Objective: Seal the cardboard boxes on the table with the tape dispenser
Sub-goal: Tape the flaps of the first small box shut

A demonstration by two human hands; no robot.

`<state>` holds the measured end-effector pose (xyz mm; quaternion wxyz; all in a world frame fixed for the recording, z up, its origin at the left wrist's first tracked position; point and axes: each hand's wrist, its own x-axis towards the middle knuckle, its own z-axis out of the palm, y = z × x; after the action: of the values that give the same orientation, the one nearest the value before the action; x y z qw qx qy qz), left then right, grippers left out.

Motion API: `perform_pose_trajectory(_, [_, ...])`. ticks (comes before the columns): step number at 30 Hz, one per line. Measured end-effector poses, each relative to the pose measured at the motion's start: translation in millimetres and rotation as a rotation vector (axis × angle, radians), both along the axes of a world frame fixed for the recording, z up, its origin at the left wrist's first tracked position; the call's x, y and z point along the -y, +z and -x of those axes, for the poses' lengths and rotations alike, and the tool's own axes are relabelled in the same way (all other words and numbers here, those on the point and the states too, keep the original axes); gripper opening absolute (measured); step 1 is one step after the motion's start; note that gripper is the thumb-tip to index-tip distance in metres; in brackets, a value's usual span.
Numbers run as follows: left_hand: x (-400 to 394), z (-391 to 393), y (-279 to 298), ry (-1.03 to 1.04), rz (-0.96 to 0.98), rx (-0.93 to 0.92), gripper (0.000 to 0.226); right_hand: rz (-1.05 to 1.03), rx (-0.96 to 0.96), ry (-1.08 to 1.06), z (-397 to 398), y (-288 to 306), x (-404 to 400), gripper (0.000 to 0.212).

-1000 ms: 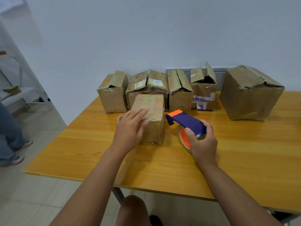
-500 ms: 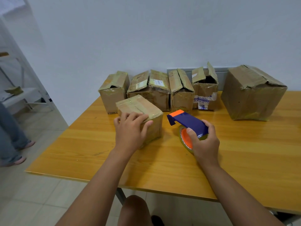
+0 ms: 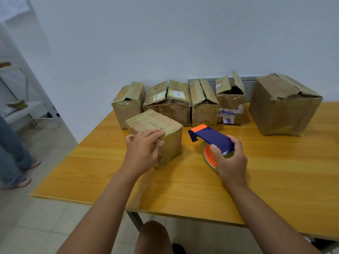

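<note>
The wooden bench [image 3: 275, 180] carries six cardboard boxes: a taped box [image 3: 156, 132] in front, four open-flapped boxes [image 3: 203, 105] behind it, the big box [image 3: 282, 107] rightmost.

My table [image 3: 275, 180] is glossy varnished wood. The boxes [image 3: 282, 107] are matt, creased cardboard with shiny tape strips. The dispenser [image 3: 213, 137] in my grip is smooth, glossy plastic. The wall [image 3: 165, 43] is matt.

bright, even indoor light; soft shadows under the hands on the table [image 3: 275, 171], mild sheen there; wide-angle bending at edges, slight softness throughout.
</note>
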<state>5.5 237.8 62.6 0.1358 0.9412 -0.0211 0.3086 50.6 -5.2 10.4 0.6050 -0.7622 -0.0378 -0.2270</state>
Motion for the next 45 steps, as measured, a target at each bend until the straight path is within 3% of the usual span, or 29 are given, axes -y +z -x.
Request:
perform_pose_trajectory(6, [21,-4,-5,0.076,0.058,-0.005,0.025,0.004,-0.002,-0.003,1,0,0,0.06])
perform_pose_trajectory(12, [-1,4,6,-0.11,-0.028,-0.199,0.058,0.006,0.002,0.003,1,1,0,0.059])
perform_pose_trajectory(15, [-1,4,9,-0.144,0.1,-0.245,0.064,0.0,0.0,0.007,1,2,1,0.059])
perform_pose_trajectory(19, [6,-2,5,-0.075,0.135,-0.167,0.039,0.002,0.002,0.006,2,2,0,0.06])
perform_pose_trajectory(22, [5,-4,0,-0.071,0.132,-0.143,0.034,0.009,0.011,0.001,2,1,1,0.06])
perform_pose_trajectory(26, [0,-3,-3,-0.117,0.1,-0.104,0.036,0.01,0.003,0.002,2,1,0,0.06])
perform_pose_trajectory(33, [7,-7,-16,-0.109,0.056,0.131,0.037,0.011,0.0,0.0,2,1,0,0.06])
perform_pose_trajectory(45, [12,-6,-18,-0.079,0.059,0.141,0.045,0.011,0.001,-0.008,2,1,0,0.06])
